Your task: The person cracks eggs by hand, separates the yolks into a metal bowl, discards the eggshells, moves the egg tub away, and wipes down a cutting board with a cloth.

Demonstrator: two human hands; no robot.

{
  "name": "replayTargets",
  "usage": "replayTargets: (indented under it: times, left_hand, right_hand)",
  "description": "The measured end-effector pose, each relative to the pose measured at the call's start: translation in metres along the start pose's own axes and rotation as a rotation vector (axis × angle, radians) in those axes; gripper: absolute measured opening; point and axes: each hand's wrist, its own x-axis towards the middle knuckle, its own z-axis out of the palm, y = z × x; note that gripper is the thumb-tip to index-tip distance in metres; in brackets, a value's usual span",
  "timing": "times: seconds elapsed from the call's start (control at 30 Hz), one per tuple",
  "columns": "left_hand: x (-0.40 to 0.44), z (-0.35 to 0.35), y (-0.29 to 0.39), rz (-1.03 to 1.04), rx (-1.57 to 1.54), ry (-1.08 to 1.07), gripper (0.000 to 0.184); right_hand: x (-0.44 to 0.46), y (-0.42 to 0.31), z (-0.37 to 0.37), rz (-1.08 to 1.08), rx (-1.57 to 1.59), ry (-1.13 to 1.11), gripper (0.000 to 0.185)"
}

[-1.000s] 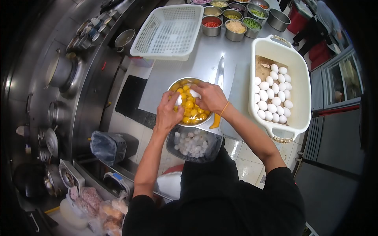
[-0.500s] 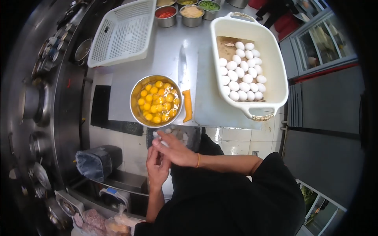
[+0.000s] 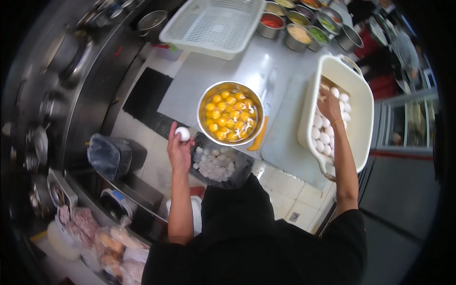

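My left hand (image 3: 180,149) is raised over the floor side of the counter, its fingers curled round a white egg (image 3: 182,133). Inside the cream tub (image 3: 309,102), my right hand (image 3: 329,105) reaches down among several white eggs (image 3: 324,137). Its fingers touch the eggs near the tub's far end, but their undersides are hidden, so a grip cannot be made out. Between my arms, a steel pot (image 3: 201,118) full of cracked eggs with whole yolks (image 3: 230,114) stands at the counter's edge. Below it is a dark bin (image 3: 244,164) with many broken eggshells (image 3: 214,164).
A knife with an orange handle (image 3: 259,135) lies right of the pot, beside a pale cutting board (image 3: 285,137). A white perforated basket (image 3: 209,28) and steel containers of chopped food (image 3: 298,38) stand at the back. A lined waste bin (image 3: 109,154) is at left; another person (image 3: 403,54) is far right.
My hands, together over the shell bin before, have parted. The right has gone into the egg tub; the left has moved slightly left and up, showing an egg. The view has turned.
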Motion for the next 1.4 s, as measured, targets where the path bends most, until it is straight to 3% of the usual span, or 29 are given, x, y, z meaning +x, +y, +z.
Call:
replayTargets:
  times: [0.03,0.07,0.1,0.2,0.3,0.33,0.47,0.5,0.53,0.57,0.6,0.63,0.67,0.7,0.73,0.77,0.8,0.83,0.9,0.93,1.03,1.1,1.2,1.4]
  left_hand:
    - [0.010,-0.005,-0.006,0.045,0.088,0.078,0.050]
    - [0.019,-0.011,-0.013,0.082,0.177,0.113,0.047]
    - [0.025,-0.016,-0.019,0.113,0.268,0.144,0.043]
    - [0.027,-0.013,-0.024,0.203,0.687,0.207,0.036]
    - [0.028,-0.011,-0.029,0.690,1.110,0.171,0.037]
    - [0.020,-0.002,-0.026,0.547,1.036,0.164,0.040]
    - [0.024,0.000,-0.034,0.873,1.288,0.153,0.041]
    - [0.030,-0.006,-0.043,0.823,1.325,0.106,0.042]
    - [0.034,-0.011,-0.049,0.768,1.364,0.058,0.042]
    - [0.037,-0.018,-0.054,0.707,1.405,0.012,0.042]
    - [0.039,-0.017,-0.050,0.775,1.490,0.008,0.045]
    - [0.040,-0.006,-0.039,0.694,1.366,0.011,0.045]
    - [0.033,0.000,-0.028,0.599,1.249,0.009,0.045]
    - [0.028,0.004,-0.022,0.502,1.133,0.006,0.046]
    - [0.035,-0.008,-0.026,0.608,1.158,0.031,0.044]
    - [0.036,-0.003,-0.019,0.471,0.918,0.008,0.042]
    - [0.027,0.006,-0.006,0.320,0.687,-0.013,0.040]
    - [0.016,0.017,0.008,0.168,0.456,-0.030,0.039]
    - [0.000,0.046,0.036,0.106,0.352,-0.181,0.037]
    - [-0.005,0.061,0.046,0.047,0.300,-0.237,0.037]
    - [-0.006,0.088,0.057,-0.045,0.240,-0.391,0.037]
    - [-0.004,0.095,0.056,-0.070,0.267,-0.451,0.037]
    - [0.004,0.100,0.052,-0.109,0.309,-0.487,0.037]
    - [0.009,0.105,0.050,-0.092,0.481,-0.563,0.036]
  right_hand:
    - [0.002,0.010,0.012,-0.119,0.054,-0.050,0.038]
    - [0.014,0.033,0.024,-0.105,-0.090,-0.305,0.031]
    - [0.010,0.035,0.034,-0.287,-0.016,-0.228,0.033]
    - [0.014,0.044,0.044,-0.241,-0.042,-0.306,0.031]
    - [0.027,0.050,0.044,-0.204,-0.091,-0.307,0.029]
    - [0.028,0.051,0.044,-0.206,-0.116,-0.284,0.029]
    - [0.028,0.045,0.038,-0.196,-0.019,-0.159,0.028]
    - [0.028,0.042,0.035,-0.191,0.020,-0.118,0.029]
    - [0.024,0.031,0.027,-0.031,0.021,-0.102,0.025]
    - [0.023,0.030,0.020,0.128,0.194,-0.034,0.025]
    - [0.025,0.028,0.014,0.283,0.369,0.037,0.025]
    - [0.030,0.021,0.005,0.435,0.548,0.116,0.025]
    - [0.029,0.017,-0.008,0.534,0.951,0.136,0.024]
    - [0.022,0.006,-0.022,0.453,1.144,0.089,0.024]
    - [0.013,-0.009,-0.035,0.366,1.337,0.044,0.026]
    - [0.006,-0.029,-0.045,0.268,1.526,0.003,0.027]
    - [-0.006,-0.067,-0.041,0.140,1.305,0.232,0.025]
    - [-0.018,-0.088,-0.044,-0.059,1.304,0.124,0.019]
    - [-0.038,-0.153,-0.046,-0.107,1.067,-0.025,0.005]
    - [-0.045,-0.179,-0.033,-0.275,0.894,-0.003,0.013]
    - [-0.066,-0.258,-0.030,-0.514,0.787,-0.298,0.042]
    - [-0.064,-0.272,-0.005,-0.744,0.767,-0.284,0.045]
    - [-0.058,-0.277,0.003,-0.791,0.678,-0.407,0.047]
    - [-0.051,-0.265,0.020,-0.798,0.713,-0.340,0.041]
